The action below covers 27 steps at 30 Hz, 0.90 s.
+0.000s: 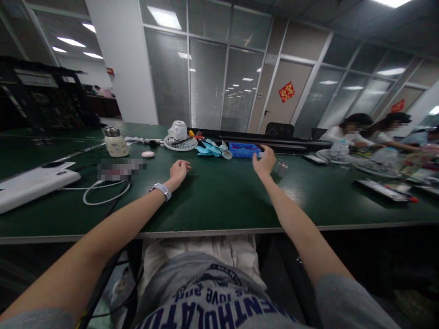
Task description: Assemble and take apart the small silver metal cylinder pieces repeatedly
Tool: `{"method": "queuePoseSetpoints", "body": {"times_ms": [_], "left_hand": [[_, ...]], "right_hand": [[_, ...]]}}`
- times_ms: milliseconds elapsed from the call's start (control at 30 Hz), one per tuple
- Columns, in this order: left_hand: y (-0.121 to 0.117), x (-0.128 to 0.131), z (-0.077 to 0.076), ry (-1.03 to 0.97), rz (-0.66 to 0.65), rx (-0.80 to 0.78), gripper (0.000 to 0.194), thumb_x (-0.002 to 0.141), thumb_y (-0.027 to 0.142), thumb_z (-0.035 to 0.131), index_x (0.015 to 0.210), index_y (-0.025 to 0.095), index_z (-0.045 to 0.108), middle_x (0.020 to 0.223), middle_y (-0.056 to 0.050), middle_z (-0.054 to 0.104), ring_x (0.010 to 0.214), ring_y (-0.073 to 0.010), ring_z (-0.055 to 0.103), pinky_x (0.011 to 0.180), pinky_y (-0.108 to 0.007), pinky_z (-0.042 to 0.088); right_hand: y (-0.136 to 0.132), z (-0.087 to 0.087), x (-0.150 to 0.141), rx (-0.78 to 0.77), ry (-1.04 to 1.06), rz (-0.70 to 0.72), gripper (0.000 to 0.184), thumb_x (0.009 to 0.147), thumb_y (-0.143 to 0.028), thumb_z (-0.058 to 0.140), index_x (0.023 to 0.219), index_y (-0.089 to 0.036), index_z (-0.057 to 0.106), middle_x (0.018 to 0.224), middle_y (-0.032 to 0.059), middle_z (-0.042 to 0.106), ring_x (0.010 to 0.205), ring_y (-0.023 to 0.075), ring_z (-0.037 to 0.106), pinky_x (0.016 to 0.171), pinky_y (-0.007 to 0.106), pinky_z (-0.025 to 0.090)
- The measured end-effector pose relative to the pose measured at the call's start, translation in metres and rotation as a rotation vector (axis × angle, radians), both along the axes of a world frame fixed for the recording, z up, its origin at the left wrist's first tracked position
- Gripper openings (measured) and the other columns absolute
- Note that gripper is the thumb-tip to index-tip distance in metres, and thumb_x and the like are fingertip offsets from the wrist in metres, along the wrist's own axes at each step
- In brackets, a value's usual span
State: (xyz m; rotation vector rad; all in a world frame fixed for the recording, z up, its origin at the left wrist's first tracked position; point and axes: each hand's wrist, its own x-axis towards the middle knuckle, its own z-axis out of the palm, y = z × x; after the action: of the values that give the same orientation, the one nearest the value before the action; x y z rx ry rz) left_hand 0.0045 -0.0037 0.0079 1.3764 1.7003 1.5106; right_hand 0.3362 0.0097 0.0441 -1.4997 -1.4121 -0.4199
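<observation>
The big green table (219, 201) runs wide in front of the person, and the things sit mostly toward its far side. The white fan part (178, 137), with its round cage low down, is past the left hand (179, 172) and a bit to the left. Next to it, on the right, are the light blue fan blades (210, 148). They lie past the left hand too, but over to its right, between the fan part and the bin.

The blue plastic bin (244, 150) is just right of the blades. Its long way goes from side to side, across the person's view, and its short way goes from near to far. It sits between the two hands, but much closer to the right hand (265, 162). That hand is at the bin's right end, with the thumb and fingers spread apart, so it is open. A small pale thing (261, 155) shows in the gap, but I can't tell if the hand touches it or the bin.

The silver round things (281, 168) are close by on the other side of the right hand. The left hand is partly curled, and I can't tell if it is pinching anything. A tiny dark bit (197, 175) lies on the table near that hand, just to its right.
</observation>
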Motion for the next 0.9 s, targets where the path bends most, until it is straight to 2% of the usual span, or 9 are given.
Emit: {"method": "queuePoseSetpoints", "body": {"times_ms": [100,200,267,333,500,600,700,800,900], "left_hand": [[0.000,-0.001,0.000,0.008,0.005,0.001,0.027,0.085,0.018,0.039,0.091,0.015,0.065,0.085,-0.007,0.073,0.073,-0.0153,0.067,0.069,-0.025,0.051],[0.000,-0.001,-0.002,0.039,0.002,0.006,0.027,0.085,0.020,0.039,0.090,0.015,0.065,0.083,-0.007,0.073,0.071,-0.0155,0.067,0.068,-0.025,0.050],[0.000,-0.001,-0.003,0.061,-0.011,0.004,0.027,0.085,0.020,0.040,0.091,0.016,0.065,0.083,-0.007,0.073,0.071,-0.0159,0.067,0.066,-0.025,0.050],[-0.001,-0.001,-0.003,0.075,-0.032,-0.003,0.026,0.084,0.019,0.041,0.091,0.016,0.065,0.083,-0.007,0.073,0.072,-0.0161,0.067,0.065,-0.025,0.050],[0.001,0.000,-0.004,0.101,-0.063,-0.007,0.021,0.082,0.018,0.044,0.086,0.017,0.065,0.080,-0.006,0.073,0.074,-0.0160,0.068,0.068,-0.024,0.051],[0.003,-0.002,-0.006,0.113,-0.071,-0.003,0.021,0.082,0.018,0.044,0.086,0.017,0.065,0.080,-0.006,0.073,0.073,-0.0158,0.068,0.067,-0.024,0.051],[0.004,-0.003,-0.007,0.095,-0.078,-0.005,0.021,0.081,0.018,0.045,0.086,0.017,0.065,0.080,-0.006,0.073,0.072,-0.0158,0.068,0.067,-0.024,0.052],[0.004,-0.003,-0.008,0.077,-0.089,-0.015,0.020,0.080,0.019,0.046,0.086,0.018,0.066,0.079,-0.005,0.073,0.071,-0.0158,0.068,0.067,-0.025,0.052],[0.005,-0.003,-0.008,0.107,-0.086,-0.017,0.020,0.080,0.020,0.047,0.086,0.019,0.066,0.080,-0.004,0.073,0.071,-0.0159,0.068,0.069,-0.026,0.052]], "right_hand": [[-0.015,-0.006,-0.078,-0.185,-0.310,0.551,0.038,0.093,-0.038,0.049,0.123,-0.019,0.060,0.129,0.0107,0.060,0.122,0.0233,0.051,0.107,0.040,0.034],[-0.028,-0.023,-0.136,-0.361,-0.547,0.828,0.046,0.094,-0.045,0.048,0.135,-0.025,0.054,0.148,0.0078,0.043,0.139,0.0250,0.034,0.113,0.046,0.027],[-0.031,-0.033,-0.155,-0.460,-0.626,0.895,0.048,0.095,-0.045,0.046,0.140,-0.026,0.049,0.154,0.0073,0.032,0.144,0.0259,0.024,0.114,0.048,0.024],[-0.028,-0.038,-0.160,-0.533,-0.652,0.919,0.047,0.097,-0.041,0.043,0.140,-0.023,0.049,0.154,0.0085,0.030,0.144,0.0252,0.025,0.114,0.047,0.025],[-0.019,-0.038,-0.149,-0.482,-0.583,0.975,0.035,0.096,-0.024,0.047,0.127,-0.021,0.062,0.134,0.0053,0.058,0.125,0.0176,0.053,0.106,0.033,0.039],[-0.020,-0.036,-0.146,-0.417,-0.532,0.929,0.027,0.092,-0.021,0.053,0.112,-0.025,0.072,0.110,0.0012,0.072,0.103,0.0163,0.065,0.094,0.027,0.046],[-0.017,-0.027,-0.130,-0.327,-0.544,0.786,0.026,0.091,-0.020,0.055,0.108,-0.026,0.073,0.105,0.0020,0.073,0.097,0.0182,0.066,0.091,0.030,0.045],[-0.007,-0.013,-0.078,-0.205,-0.479,0.505,0.030,0.092,-0.020,0.050,0.112,-0.025,0.072,0.109,0.0049,0.072,0.099,0.0207,0.064,0.091,0.034,0.043],[0.004,-0.002,0.001,-0.155,-0.304,0.104,0.032,0.090,-0.020,0.049,0.113,-0.022,0.071,0.109,0.0099,0.071,0.099,0.0238,0.063,0.090,0.036,0.042]]}}
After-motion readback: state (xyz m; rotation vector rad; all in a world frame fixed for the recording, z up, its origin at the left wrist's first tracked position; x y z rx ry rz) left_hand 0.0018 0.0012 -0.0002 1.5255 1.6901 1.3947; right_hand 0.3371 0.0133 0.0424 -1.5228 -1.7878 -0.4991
